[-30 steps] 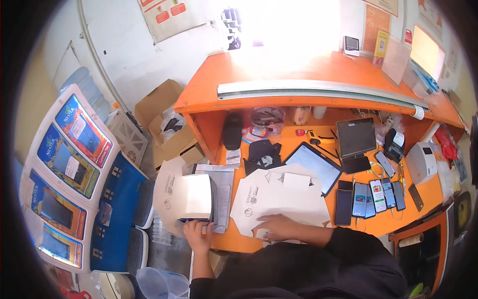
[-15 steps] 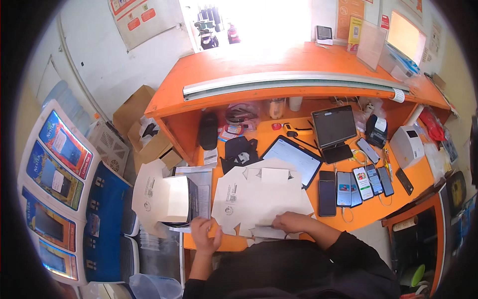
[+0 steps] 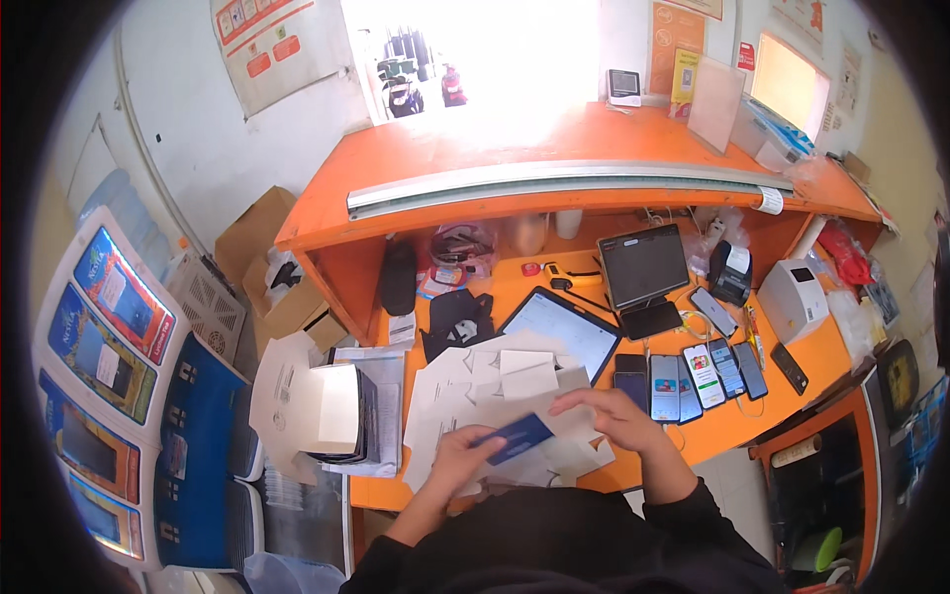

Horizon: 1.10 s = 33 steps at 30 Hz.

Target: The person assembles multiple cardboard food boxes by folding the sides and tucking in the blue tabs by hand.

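Head view shows a flat white carton blank [image 3: 524, 411], blue on one panel, lifted just above the orange desk [image 3: 515, 282]. Left hand [image 3: 457, 460] pinches its blue panel; right hand [image 3: 609, 416] grips the upper edge, fingers curled. Loose white blanks [image 3: 450, 381] lie beneath. Beside them: one tablet [image 3: 559, 332], six phones [image 3: 693, 371], one stack of folded cartons [image 3: 332, 416].

Box blank [image 3: 520, 436] now lifted (both hands)
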Each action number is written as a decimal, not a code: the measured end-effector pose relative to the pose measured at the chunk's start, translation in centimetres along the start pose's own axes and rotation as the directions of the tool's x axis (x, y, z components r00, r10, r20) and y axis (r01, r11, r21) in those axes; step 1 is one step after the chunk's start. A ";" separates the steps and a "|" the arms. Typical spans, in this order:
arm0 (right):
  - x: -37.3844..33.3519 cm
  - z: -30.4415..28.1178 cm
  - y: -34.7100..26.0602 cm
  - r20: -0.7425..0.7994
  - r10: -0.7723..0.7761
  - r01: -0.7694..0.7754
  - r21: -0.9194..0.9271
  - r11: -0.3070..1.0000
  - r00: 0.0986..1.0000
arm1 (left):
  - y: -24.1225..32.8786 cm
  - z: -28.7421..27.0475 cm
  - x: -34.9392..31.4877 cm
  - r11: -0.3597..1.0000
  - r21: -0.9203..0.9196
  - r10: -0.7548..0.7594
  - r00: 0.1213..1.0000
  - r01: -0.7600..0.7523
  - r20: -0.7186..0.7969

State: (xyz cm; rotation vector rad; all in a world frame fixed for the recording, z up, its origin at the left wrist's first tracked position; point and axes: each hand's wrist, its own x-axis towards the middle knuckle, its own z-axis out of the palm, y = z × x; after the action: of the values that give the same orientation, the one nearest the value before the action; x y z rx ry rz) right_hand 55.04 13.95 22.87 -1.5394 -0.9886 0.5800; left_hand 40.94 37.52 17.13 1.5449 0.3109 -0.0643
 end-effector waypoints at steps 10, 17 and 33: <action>2.5 5.2 -1.8 -0.449 -0.465 0.143 -0.585 0.798 0.763 | 2.6 1.0 0.4 0.919 -0.391 0.006 0.996 -0.042 -0.092; 2.6 4.1 -3.6 -0.308 -0.520 0.183 -0.697 0.694 0.797 | 4.4 0.5 0.0 0.998 0.016 0.061 0.985 -0.059 -0.163; -0.6 5.4 -2.5 -0.081 -0.382 0.388 0.084 0.918 0.921 | 3.9 -0.1 3.5 0.875 -0.466 0.169 0.985 -0.131 0.040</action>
State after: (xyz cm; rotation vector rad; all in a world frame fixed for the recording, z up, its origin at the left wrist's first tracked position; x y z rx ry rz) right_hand 49.75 16.37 23.97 -1.2228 -1.1600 0.2929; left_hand 45.14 38.31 20.09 1.0818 0.1267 0.0683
